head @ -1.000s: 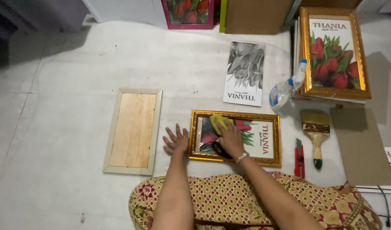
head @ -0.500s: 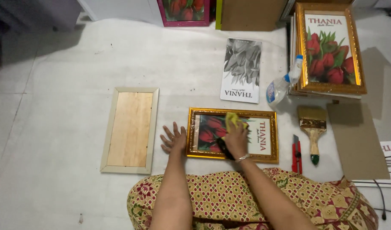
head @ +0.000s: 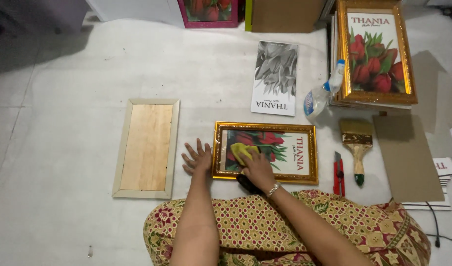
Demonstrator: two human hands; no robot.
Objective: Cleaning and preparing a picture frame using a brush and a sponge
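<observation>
On floor before knees: gilt frame (head: pixel 264 152), tulip print under glass | right hand (head: pixel 258 166): fingers closed over yellow cloth (head: pixel 240 150), pressed on glass, left half | left hand (head: pixel 197 158): fingers spread flat on floor, touching frame's left edge | beside: wood frame (head: pixel 146 148), cutter (head: pixel 338 173), brush (head: pixel 357 143), spray bottle (head: pixel 320 93)
</observation>
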